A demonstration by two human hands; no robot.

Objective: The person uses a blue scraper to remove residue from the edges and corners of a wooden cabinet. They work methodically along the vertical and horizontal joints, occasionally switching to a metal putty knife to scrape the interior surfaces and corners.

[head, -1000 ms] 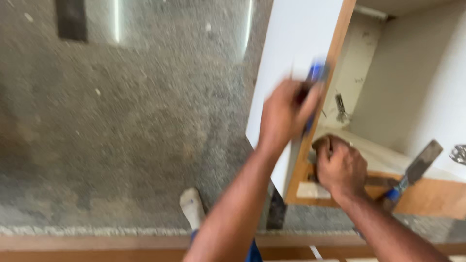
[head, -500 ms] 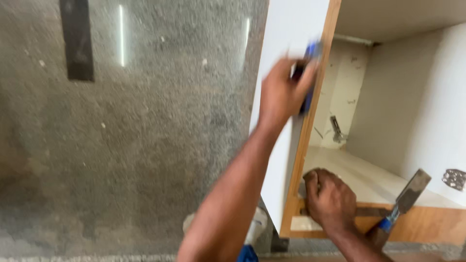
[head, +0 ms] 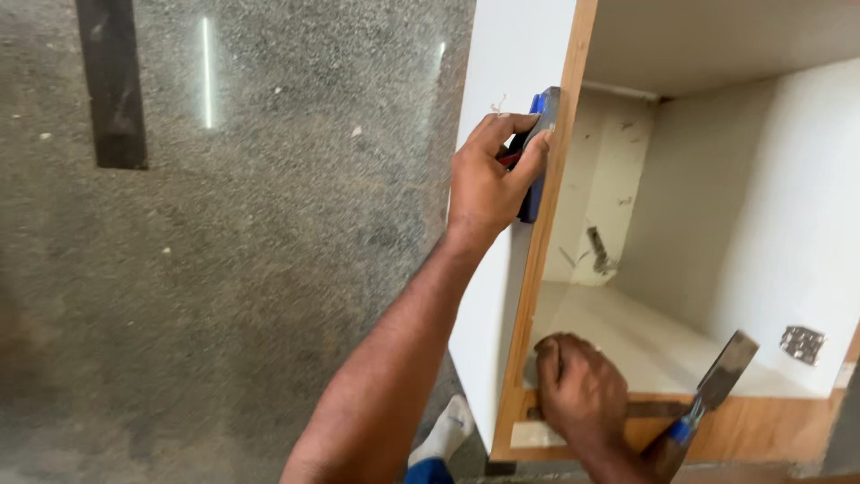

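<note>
My left hand (head: 488, 184) grips a small blue and grey hand tool (head: 540, 148) and presses it against the upright wooden front edge (head: 546, 269) of a white cabinet (head: 515, 63). My right hand (head: 578, 394) is curled into a fist on the cabinet's lower wooden edge (head: 761, 426), and I cannot tell whether anything is in it. A chisel (head: 717, 381) with a blue collar lies just right of that hand, its blade pointing up and to the right.
The cabinet's white interior (head: 743, 224) is open, with a metal fitting (head: 598, 251) on the back wall and a hinge plate (head: 800, 343) on the right. Speckled grey stone floor (head: 224, 269) spreads left, crossed by a dark strip (head: 112, 81). My white-socked foot (head: 443, 430) stands below.
My left hand has slid the blue tool up the cabinet's wooden edge, away from my right hand. The right hand has stayed on the lower edge beside the chisel.
</note>
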